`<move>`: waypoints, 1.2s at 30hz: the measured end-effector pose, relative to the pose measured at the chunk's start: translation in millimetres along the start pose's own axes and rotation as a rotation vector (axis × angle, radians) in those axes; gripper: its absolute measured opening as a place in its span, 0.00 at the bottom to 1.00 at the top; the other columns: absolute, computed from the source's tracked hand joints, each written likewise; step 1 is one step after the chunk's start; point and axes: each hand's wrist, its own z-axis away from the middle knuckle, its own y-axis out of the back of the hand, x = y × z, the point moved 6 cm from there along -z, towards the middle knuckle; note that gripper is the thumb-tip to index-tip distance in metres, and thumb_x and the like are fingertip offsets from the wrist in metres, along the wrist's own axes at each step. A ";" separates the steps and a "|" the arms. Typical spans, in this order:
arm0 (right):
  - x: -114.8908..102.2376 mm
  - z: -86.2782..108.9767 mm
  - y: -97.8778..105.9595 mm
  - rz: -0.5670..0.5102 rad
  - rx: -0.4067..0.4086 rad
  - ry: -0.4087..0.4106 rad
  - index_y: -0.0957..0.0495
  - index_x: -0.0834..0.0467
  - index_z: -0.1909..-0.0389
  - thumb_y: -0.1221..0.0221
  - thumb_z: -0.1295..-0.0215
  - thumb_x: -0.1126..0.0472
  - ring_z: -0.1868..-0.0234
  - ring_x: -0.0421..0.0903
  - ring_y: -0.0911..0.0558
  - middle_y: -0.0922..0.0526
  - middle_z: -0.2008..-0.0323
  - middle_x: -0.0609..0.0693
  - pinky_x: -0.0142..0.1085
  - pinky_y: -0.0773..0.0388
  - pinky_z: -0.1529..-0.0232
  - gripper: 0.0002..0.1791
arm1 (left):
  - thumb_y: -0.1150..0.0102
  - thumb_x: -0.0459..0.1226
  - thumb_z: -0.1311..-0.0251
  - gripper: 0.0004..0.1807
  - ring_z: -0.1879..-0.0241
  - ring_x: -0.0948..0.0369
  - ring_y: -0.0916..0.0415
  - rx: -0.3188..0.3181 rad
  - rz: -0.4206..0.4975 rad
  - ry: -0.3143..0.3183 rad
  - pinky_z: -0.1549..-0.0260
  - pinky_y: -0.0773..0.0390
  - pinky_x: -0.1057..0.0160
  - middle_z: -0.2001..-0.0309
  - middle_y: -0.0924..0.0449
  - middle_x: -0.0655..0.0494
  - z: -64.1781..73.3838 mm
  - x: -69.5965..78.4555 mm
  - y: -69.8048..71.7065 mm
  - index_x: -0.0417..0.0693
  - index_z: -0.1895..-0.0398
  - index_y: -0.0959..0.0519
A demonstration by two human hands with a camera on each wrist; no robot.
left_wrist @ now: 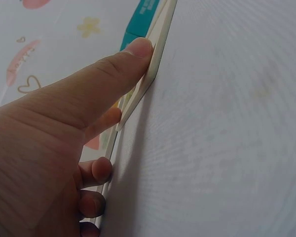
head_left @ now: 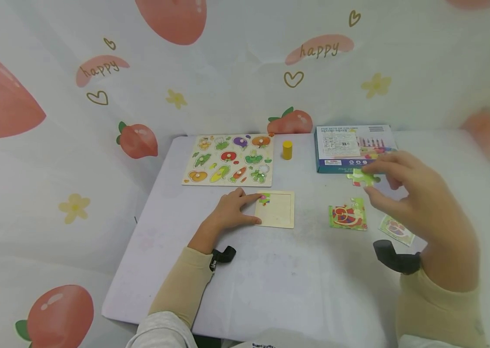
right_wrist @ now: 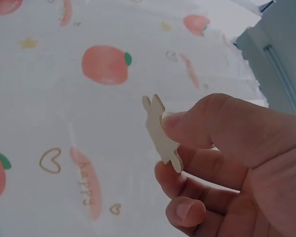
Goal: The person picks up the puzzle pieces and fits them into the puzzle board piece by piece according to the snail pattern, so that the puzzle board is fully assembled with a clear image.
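Observation:
My right hand (head_left: 423, 208) pinches a green jigsaw piece (head_left: 364, 178) with a little red on it, held above the table between thumb and fingertips. The piece's plain wooden side (right_wrist: 160, 133) shows in the right wrist view. With thumb and index finger extended, my left hand (head_left: 229, 210) touches the left side of a small square wooden puzzle tray (head_left: 279, 212). Inside the tray's upper left corner lies one green and pink piece (head_left: 264, 200), close to the index fingertip. The left wrist view has the thumb (left_wrist: 113, 69) resting on the tray's edge (left_wrist: 160, 49).
Right of the tray lie colourful puzzle pieces (head_left: 347, 216) with a red swirl, and a small picture card (head_left: 396, 230) partly behind my right hand. Farther back are a vegetable puzzle board (head_left: 193, 166), a yellow cylinder (head_left: 287, 150) and a blue box (head_left: 336, 145).

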 end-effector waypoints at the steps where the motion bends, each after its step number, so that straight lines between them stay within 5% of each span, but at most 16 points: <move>1: -2.6 -0.8 -0.3 0.003 0.005 -0.002 0.15 0.65 0.54 0.43 0.32 0.43 0.64 0.38 0.33 0.24 0.62 0.52 0.24 0.40 0.63 0.28 | 0.28 0.63 0.47 0.46 0.65 0.56 0.39 0.001 -0.002 0.000 0.65 0.38 0.60 0.59 0.35 0.56 -0.1 -0.3 -0.4 0.68 0.24 0.31; 6: -17.9 -5.5 -2.6 -0.011 0.069 0.017 0.14 0.67 0.58 0.45 0.30 0.35 0.65 0.38 0.32 0.20 0.59 0.58 0.23 0.39 0.62 0.35 | 0.28 0.64 0.47 0.46 0.65 0.57 0.39 0.004 -0.013 -0.008 0.65 0.39 0.60 0.60 0.35 0.56 -1.4 -0.7 -1.6 0.68 0.24 0.31; 15: -32.3 -12.5 -15.2 -0.089 0.163 0.043 0.15 0.69 0.60 0.40 0.36 0.47 0.64 0.38 0.32 0.22 0.64 0.57 0.26 0.41 0.62 0.25 | 0.28 0.64 0.47 0.46 0.64 0.57 0.39 -0.004 -0.024 -0.006 0.65 0.38 0.61 0.60 0.35 0.56 -1.7 0.6 -0.7 0.68 0.24 0.31; 21: -33.8 -17.6 -34.5 -0.118 0.120 0.045 0.14 0.65 0.57 0.37 0.43 0.58 0.65 0.39 0.32 0.19 0.59 0.55 0.27 0.40 0.65 0.17 | 0.27 0.63 0.47 0.46 0.64 0.57 0.39 -0.001 -0.020 0.003 0.64 0.39 0.60 0.59 0.35 0.56 0.4 1.2 -0.2 0.68 0.24 0.31; 29: -35.3 -24.6 -60.7 -0.133 0.040 -0.006 0.13 0.61 0.52 0.27 0.50 0.69 0.66 0.40 0.31 0.18 0.55 0.51 0.30 0.38 0.68 0.20 | 0.27 0.62 0.47 0.45 0.64 0.57 0.39 -0.005 -0.021 0.017 0.64 0.39 0.60 0.59 0.35 0.56 1.5 1.0 -0.9 0.68 0.24 0.31; 36: -28.8 -31.2 -84.7 -0.142 -0.040 -0.041 0.14 0.62 0.50 0.26 0.46 0.71 0.65 0.43 0.29 0.19 0.53 0.52 0.29 0.35 0.65 0.20 | 0.27 0.62 0.48 0.45 0.64 0.57 0.39 0.002 -0.025 0.013 0.64 0.39 0.60 0.60 0.35 0.56 1.2 2.2 0.5 0.69 0.25 0.30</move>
